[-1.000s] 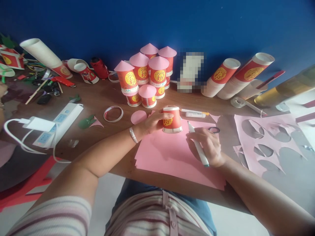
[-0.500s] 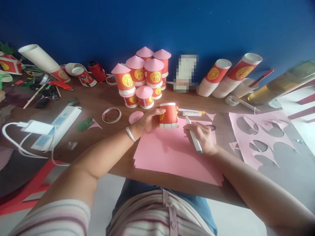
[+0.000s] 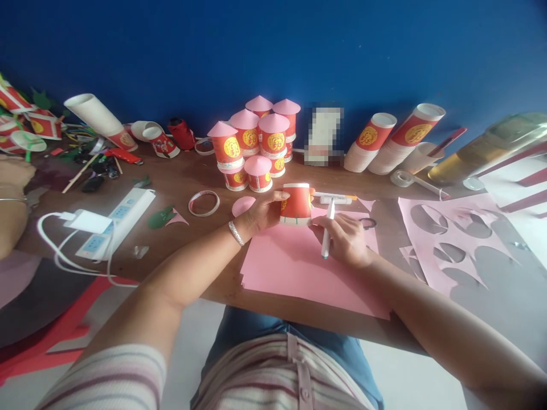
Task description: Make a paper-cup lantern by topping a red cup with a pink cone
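My left hand (image 3: 268,209) is closed around a red paper cup (image 3: 297,202) with a gold print and a white band at its lower edge. Short green strokes show on that band. In my right hand (image 3: 345,238) is a white marker pen (image 3: 329,230), tilted, with its green end toward me. The right fingertips are close to the cup's lower right edge; whether they touch it I cannot tell. Both hands are above a stack of pink paper sheets (image 3: 294,270). Beyond the cup lies another white marker (image 3: 336,200) beside an orange-tipped pencil-like stick.
Red cups with pink cone tops (image 3: 258,168) stand stacked at the back. Nested cups (image 3: 370,142) lean at the wall to the right. Cut pink paper (image 3: 410,239) lies right, a tape ring (image 3: 204,203) and a power strip (image 3: 122,219) left. At far left shows another person's arm (image 3: 12,210).
My right hand has moved closer to the cup, and the marker has turned more upright in it. The whole view has shifted slightly left, bringing more of the table's left side into sight.
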`<state>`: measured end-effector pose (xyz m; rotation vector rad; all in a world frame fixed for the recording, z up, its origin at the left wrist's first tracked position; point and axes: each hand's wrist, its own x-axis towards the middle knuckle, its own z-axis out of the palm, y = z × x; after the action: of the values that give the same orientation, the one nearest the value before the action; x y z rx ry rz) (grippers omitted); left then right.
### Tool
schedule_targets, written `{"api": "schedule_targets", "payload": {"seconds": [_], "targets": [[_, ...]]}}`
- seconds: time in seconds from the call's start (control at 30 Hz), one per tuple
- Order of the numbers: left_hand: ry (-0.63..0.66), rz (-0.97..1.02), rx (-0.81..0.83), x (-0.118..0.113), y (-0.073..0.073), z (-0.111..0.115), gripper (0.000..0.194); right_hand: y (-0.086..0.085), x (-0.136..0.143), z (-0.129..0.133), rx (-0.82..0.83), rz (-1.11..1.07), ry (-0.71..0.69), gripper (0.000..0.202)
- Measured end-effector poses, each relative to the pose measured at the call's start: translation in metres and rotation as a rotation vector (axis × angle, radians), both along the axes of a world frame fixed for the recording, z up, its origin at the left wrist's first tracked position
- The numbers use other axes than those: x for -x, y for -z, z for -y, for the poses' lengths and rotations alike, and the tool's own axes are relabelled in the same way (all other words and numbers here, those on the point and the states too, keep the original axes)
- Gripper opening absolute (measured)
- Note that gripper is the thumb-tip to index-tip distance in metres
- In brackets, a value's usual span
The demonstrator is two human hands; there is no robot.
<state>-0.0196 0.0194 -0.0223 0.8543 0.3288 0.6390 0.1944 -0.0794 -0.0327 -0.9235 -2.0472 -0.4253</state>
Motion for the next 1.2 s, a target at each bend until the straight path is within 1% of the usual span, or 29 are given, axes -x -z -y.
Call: {"api": "schedule_targets", "payload": {"seconds": [0.07,0.2,0.3,0.4,0.5,0.67,0.77,0.87,1.0,1.1,1.2], "targets": [[0.013,-0.003,-0.019,0.0,0.0,0.0,0.06,-0.003,0.002,0.001,-0.01,0.006,0.0,0.008],[-0.03,-0.03,-0.116,-0.001,0.0,0.004,0.053,-0.009,0.002,0.003,-0.077,0.086,0.023,0.007],[-0.073,-0.107,-0.194,-0.001,-0.001,0.009,0.047,-0.011,0.0,0.003,-0.131,0.151,0.013,0.013],[-0.068,-0.153,-0.218,-0.002,-0.001,0.011,0.043,-0.01,0.0,0.004,-0.148,0.191,-0.048,0.021],[-0.083,-0.098,-0.188,-0.002,0.0,0.007,0.045,-0.008,0.0,0.006,-0.114,0.167,-0.07,0.022],[-0.152,-0.015,-0.076,-0.001,-0.002,0.002,0.04,-0.004,-0.001,0.006,-0.048,0.096,-0.029,0.023],[-0.137,0.021,0.015,-0.001,-0.003,0.002,0.039,0.001,-0.003,0.004,-0.033,0.083,-0.044,0.03],[-0.107,0.081,0.066,-0.001,-0.003,0.001,0.042,0.009,-0.004,0.002,-0.005,0.085,-0.073,0.035],[-0.105,0.114,0.097,0.0,-0.001,-0.001,0.044,0.016,-0.002,0.002,0.023,0.085,-0.052,0.028],[-0.104,0.112,0.107,0.001,-0.002,0.001,0.044,0.014,0.0,0.002,0.001,0.059,-0.013,0.019],[-0.11,0.089,0.074,0.002,-0.004,0.004,0.044,0.009,0.002,0.001,-0.015,0.042,0.014,0.013]]}}
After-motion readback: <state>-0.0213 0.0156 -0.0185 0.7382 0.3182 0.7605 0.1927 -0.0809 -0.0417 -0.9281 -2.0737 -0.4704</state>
